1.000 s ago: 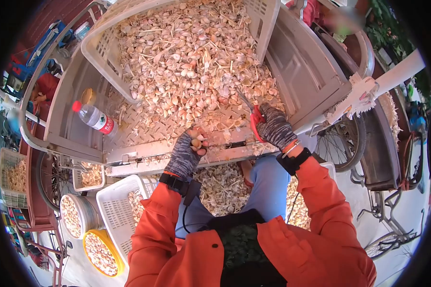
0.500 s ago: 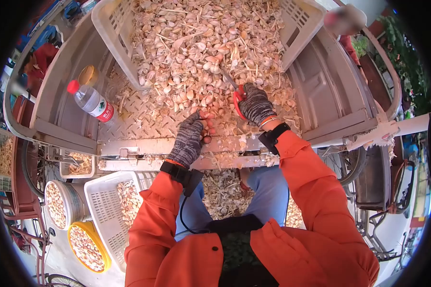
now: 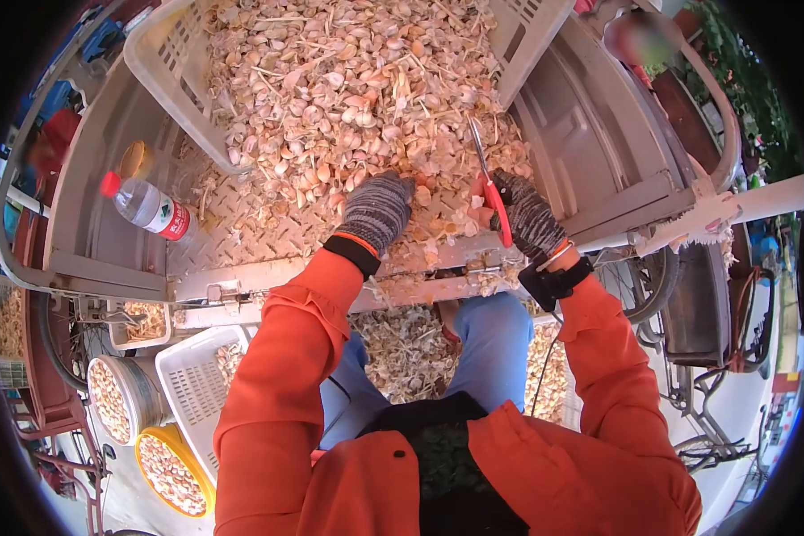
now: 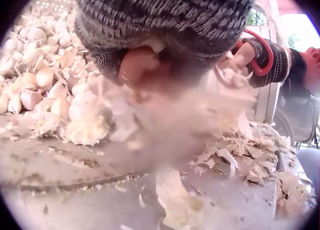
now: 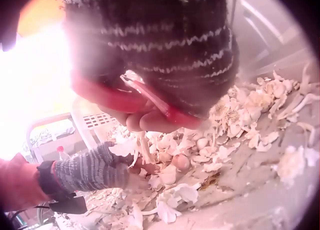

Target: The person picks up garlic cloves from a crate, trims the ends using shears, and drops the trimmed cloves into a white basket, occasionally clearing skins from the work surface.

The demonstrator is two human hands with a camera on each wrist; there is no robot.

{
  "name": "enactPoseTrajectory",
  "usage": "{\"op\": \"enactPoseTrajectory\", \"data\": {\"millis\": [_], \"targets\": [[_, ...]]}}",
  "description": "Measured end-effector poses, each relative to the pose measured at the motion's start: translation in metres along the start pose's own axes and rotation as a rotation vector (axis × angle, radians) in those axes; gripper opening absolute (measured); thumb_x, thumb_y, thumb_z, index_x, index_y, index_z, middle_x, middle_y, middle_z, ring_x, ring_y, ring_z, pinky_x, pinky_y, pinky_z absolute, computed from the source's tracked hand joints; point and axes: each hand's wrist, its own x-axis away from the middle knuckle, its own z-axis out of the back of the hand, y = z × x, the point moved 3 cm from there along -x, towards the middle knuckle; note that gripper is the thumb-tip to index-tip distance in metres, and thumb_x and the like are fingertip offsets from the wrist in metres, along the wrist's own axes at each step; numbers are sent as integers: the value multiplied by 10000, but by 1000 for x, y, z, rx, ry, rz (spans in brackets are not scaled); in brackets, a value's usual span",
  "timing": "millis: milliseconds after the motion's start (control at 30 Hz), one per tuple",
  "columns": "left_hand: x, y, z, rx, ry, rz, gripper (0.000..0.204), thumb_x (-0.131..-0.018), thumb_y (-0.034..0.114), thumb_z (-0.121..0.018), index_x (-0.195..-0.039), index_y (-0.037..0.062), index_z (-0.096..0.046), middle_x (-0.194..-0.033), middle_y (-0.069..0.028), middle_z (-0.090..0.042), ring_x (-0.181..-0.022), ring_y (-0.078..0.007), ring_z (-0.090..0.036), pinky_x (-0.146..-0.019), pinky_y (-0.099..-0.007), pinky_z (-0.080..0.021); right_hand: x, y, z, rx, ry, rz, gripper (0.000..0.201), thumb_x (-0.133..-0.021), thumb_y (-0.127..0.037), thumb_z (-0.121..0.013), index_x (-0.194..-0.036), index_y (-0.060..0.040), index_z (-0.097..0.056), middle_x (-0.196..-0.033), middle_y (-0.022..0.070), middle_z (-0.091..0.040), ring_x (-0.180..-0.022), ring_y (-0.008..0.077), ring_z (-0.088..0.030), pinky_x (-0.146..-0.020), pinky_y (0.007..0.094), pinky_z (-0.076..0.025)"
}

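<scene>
In the head view my left hand (image 3: 377,213), in a grey striped glove, reaches palm down to the near edge of the heaped garlic cloves (image 3: 348,116). The left wrist view shows its bare fingertips (image 4: 140,67) bent over blurred husks; whether they hold anything is hidden. To its right, my right hand (image 3: 527,216) grips red-handled scissors (image 3: 496,204), the metal blades pointing up and away over the cloves. From the right wrist view, the red handle (image 5: 170,115) lies across the curled fingers, and a pale dry stalk or husk hangs just below them.
The cloves spill from a tipped white crate (image 3: 165,89) onto a metal cart bed (image 3: 196,255). A red-capped bottle (image 3: 147,205) lies at the left. Below stand a white basket (image 3: 192,384), a pail (image 3: 121,402) and a yellow tub (image 3: 174,473) of cloves.
My left hand held several cloves near the bed's edge; it has moved forward and right onto the heap. The right hand's scissors swung from pointing up-left to nearly straight ahead.
</scene>
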Motion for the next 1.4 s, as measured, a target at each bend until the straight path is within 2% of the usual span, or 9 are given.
{"op": "enactPoseTrajectory", "data": {"millis": [133,200,267,367,500,1000,1067,1133,1400], "targets": [[-14,-5,-15,-55,-46,-8,300,-775,210,-607,-999,11,-616,-921,-185,-614,-870,-324,-616,-774,-408,-485,20,-23,-10,-328,-350,-54,276,-750,-165,-700,-981,-45,-608,-790,34,-608,-685,92,-531,-646,257,-454],[-8,-9,-2,214,5,1,285,-770,198,-611,-978,2,-612,-840,-175,-622,-805,-322,-619,-737,-388,-486,-2,-2,-16,37,-270,94,283,-762,-165,-679,-989,-13,-607,-816,101,-635,-706,156,-592,-660,304,-478],[1,-18,6,225,53,21,245,-778,187,-605,-931,-4,-607,-780,-129,-631,-723,-267,-617,-659,-361,-483,-28,10,-21,383,294,68,293,-779,-232,-672,-934,6,-600,-837,173,-640,-763,274,-631,-670,367,-493],[41,-31,6,1430,79,582,327,-871,270,-508,-1030,-10,-566,-947,-123,-634,-731,-213,-595,-616,-322,-489,-53,10,-51,388,234,91,273,-780,-210,-647,-953,-4,-603,-890,209,-634,-822,360,-619,-720,404,-495],[66,-37,-13,2190,-17,470,424,-897,348,-451,-1121,-1,-541,-927,-115,-613,-728,-191,-597,-546,-268,-483,-60,0,-74,467,157,96,291,-757,-176,-657,-984,-6,-594,-927,208,-632,-863,349,-619,-769,400,-494],[48,-10,-17,1727,178,515,207,-891,100,-572,-1074,16,-524,-812,-39,-559,-637,-114,-534,-523,-216,-435,-61,-19,-61,439,101,39,360,-800,-272,-602,-1062,-27,-595,-971,221,-627,-877,364,-614,-758,391,-491],[57,-6,-9,1815,151,495,187,-898,86,-556,-1066,10,-522,-834,-53,-570,-667,-125,-553,-565,-232,-473,-57,-15,-64,154,-12,-13,372,-794,-267,-603,-1088,-41,-586,-1000,230,-616,-897,365,-608,-767,392,-486],[71,-1,-1,1986,228,450,188,-895,76,-562,-1065,7,-518,-858,-69,-581,-706,-143,-574,-610,-248,-508,-39,1,-43,353,172,122,363,-788,-285,-615,-1035,-21,-591,-943,211,-627,-857,337,-619,-753,382,-490],[129,32,20,1988,344,391,234,-891,58,-565,-1106,-8,-502,-893,-97,-581,-782,-188,-615,-727,-292,-553,64,-61,-36,529,62,228,361,-730,-304,-667,-962,-31,-629,-903,174,-632,-823,319,-616,-716,389,-485]]}}
